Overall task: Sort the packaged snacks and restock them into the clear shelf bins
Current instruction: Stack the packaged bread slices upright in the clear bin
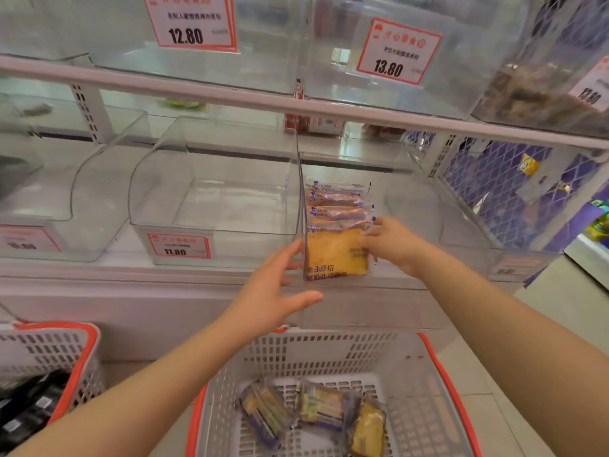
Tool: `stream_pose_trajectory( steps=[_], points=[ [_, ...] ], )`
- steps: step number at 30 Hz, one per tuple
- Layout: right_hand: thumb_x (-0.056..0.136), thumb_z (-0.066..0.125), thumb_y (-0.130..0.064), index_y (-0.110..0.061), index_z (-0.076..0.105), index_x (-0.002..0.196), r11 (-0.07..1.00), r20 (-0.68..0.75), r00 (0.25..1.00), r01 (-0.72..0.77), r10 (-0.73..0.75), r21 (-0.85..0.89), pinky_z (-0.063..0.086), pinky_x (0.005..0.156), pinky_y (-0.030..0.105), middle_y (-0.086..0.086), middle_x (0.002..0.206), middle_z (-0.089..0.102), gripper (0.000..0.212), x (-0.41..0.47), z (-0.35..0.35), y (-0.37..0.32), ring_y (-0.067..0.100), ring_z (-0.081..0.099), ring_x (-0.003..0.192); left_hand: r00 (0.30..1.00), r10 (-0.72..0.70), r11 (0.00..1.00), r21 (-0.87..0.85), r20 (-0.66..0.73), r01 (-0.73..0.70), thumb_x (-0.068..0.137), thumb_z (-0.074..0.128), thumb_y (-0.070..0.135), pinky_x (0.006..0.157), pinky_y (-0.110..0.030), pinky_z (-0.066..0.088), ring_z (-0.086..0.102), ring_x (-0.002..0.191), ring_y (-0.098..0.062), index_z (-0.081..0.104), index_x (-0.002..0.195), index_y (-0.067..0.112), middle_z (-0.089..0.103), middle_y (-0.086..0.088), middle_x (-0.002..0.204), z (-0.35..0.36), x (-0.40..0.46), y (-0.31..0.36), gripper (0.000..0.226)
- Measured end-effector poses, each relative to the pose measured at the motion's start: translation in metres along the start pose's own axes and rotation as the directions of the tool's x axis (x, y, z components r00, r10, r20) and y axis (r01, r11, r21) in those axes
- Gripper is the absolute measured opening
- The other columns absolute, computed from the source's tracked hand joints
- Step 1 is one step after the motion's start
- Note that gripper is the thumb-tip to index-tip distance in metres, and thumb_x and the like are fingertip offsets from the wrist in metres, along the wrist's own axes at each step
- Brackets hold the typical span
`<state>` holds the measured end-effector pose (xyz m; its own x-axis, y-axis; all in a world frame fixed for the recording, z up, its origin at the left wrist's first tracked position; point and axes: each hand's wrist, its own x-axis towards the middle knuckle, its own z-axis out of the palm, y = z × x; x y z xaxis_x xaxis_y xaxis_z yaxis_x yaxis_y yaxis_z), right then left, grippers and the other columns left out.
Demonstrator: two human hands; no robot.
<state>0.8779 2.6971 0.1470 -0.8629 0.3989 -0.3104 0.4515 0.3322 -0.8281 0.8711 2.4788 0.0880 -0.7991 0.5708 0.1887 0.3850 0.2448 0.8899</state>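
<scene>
A row of packaged toast slices (336, 206) stands in a clear shelf bin (428, 212) on the lower shelf. The front packet (333, 255) shows yellow bread and dark print. My right hand (392, 245) reaches into the bin and pinches the top right corner of that front packet. My left hand (276, 288) has straight fingers against the bin's front left corner, thumb below the front wall. Several more toast packets (316, 410) lie in the white and orange basket (438, 390) beneath my arms.
An empty clear bin (211, 192) stands left of the filled one, with a red price tag (179, 246). Upper-shelf bins carry tags 12.80 (189, 23) and 13.80 (397, 51). A second basket (49, 351) at lower left holds dark packets. A purple mesh panel (514, 179) stands right.
</scene>
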Motion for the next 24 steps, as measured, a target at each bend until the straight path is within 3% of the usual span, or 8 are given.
stream_pose_trajectory(
  steps=[3, 5, 9, 11, 14, 17, 20, 24],
  points=[
    [0.090, 0.061, -0.023, 0.001, 0.044, 0.127, 0.965, -0.027, 0.998, 0.039, -0.048, -0.259, 0.046, 0.081, 0.031, 0.010, 0.119, 0.058, 0.048, -0.018, -0.010, 0.011, 0.022, 0.055, 0.108, 1.000, -0.009, 1.000, -0.006, -0.022, 0.009, 0.074, 0.075, 0.025, 0.093, -0.026, 0.046, 0.050, 0.113, -0.004, 0.032, 0.142, 0.027, 0.045, 0.010, 0.136, 0.002, -0.003, 0.000, 0.081],
    [0.089, 0.061, -0.026, -0.007, 0.044, 0.131, 0.939, -0.170, 0.950, 0.209, -0.261, -0.274, 0.043, 0.094, 0.028, 0.009, 0.127, 0.055, 0.049, -0.039, -0.014, 0.020, 0.015, 0.055, 0.110, 0.999, -0.040, 0.999, -0.001, 0.008, 0.040, 0.075, 0.074, 0.025, 0.088, -0.029, 0.050, 0.050, 0.110, -0.007, 0.028, 0.144, 0.027, 0.043, 0.009, 0.134, 0.003, -0.007, -0.004, 0.083],
    [0.093, 0.046, -0.017, -0.011, 0.063, 0.093, 0.589, -0.250, 0.535, 0.698, -0.807, -0.407, 0.040, 0.073, 0.008, -0.004, 0.086, 0.061, 0.018, -0.103, -0.014, 0.050, 0.000, 0.055, 0.078, 0.982, -0.164, 0.987, 0.012, 0.090, 0.163, 0.078, 0.072, 0.023, 0.086, -0.023, 0.048, 0.051, 0.108, -0.009, 0.021, 0.145, 0.023, 0.043, 0.008, 0.131, 0.016, -0.026, -0.025, 0.084],
    [0.092, 0.041, -0.017, -0.006, 0.063, 0.081, 0.521, -0.161, 0.509, 0.721, -0.845, -0.457, 0.040, 0.067, 0.016, -0.005, 0.076, 0.059, 0.027, -0.119, -0.003, 0.077, 0.006, 0.054, 0.072, 0.952, -0.286, 0.957, -0.012, 0.108, 0.289, 0.082, 0.068, 0.019, 0.085, -0.025, 0.048, 0.054, 0.106, -0.014, 0.020, 0.145, 0.019, 0.044, 0.002, 0.129, 0.033, -0.038, -0.044, 0.079],
    [0.094, 0.039, -0.024, -0.007, 0.060, 0.077, 0.599, 0.059, 0.699, 0.650, -0.712, -0.469, 0.040, 0.060, 0.029, 0.003, 0.069, 0.061, 0.031, -0.112, 0.025, 0.124, 0.014, 0.054, 0.065, 0.877, -0.438, 0.895, 0.185, 0.196, 0.406, 0.087, 0.059, 0.010, 0.087, -0.021, 0.043, 0.057, 0.107, -0.020, 0.032, 0.141, 0.009, 0.050, -0.007, 0.133, 0.061, -0.060, -0.082, 0.061],
    [0.099, 0.039, -0.029, -0.012, 0.053, 0.079, 0.667, 0.313, 0.870, 0.492, -0.380, -0.559, 0.043, 0.064, 0.041, 0.007, 0.074, 0.058, 0.030, -0.086, 0.061, 0.179, 0.024, 0.054, 0.068, 0.758, -0.540, 0.808, 0.478, 0.366, 0.345, 0.087, 0.051, 0.010, 0.085, -0.020, 0.041, 0.056, 0.108, -0.026, 0.051, 0.124, 0.008, 0.057, -0.013, 0.123, 0.080, -0.087, -0.130, 0.036],
    [0.100, 0.035, -0.030, -0.012, 0.056, 0.093, 0.668, 0.404, 0.910, 0.359, -0.095, -0.652, 0.046, 0.066, 0.039, 0.013, 0.087, 0.063, 0.028, -0.067, 0.093, 0.232, 0.028, 0.056, 0.075, 0.626, -0.632, 0.740, 0.596, 0.456, 0.312, 0.091, 0.046, 0.016, 0.087, -0.039, 0.046, 0.055, 0.098, -0.027, 0.052, 0.118, 0.008, 0.058, -0.018, 0.116, 0.097, -0.109, -0.172, 0.029],
    [0.100, 0.035, -0.025, -0.001, 0.056, 0.091, 0.805, 0.441, 0.882, 0.136, 0.167, -0.577, 0.033, 0.059, 0.034, 0.022, 0.086, 0.061, 0.033, -0.069, 0.122, 0.286, 0.027, 0.049, 0.068, 0.586, -0.661, 0.668, 0.723, 0.469, 0.176, 0.097, 0.040, 0.022, 0.092, -0.034, 0.042, 0.048, 0.116, -0.028, 0.047, 0.128, 0.008, 0.048, -0.013, 0.132, 0.126, -0.130, -0.214, 0.035]
  ],
)
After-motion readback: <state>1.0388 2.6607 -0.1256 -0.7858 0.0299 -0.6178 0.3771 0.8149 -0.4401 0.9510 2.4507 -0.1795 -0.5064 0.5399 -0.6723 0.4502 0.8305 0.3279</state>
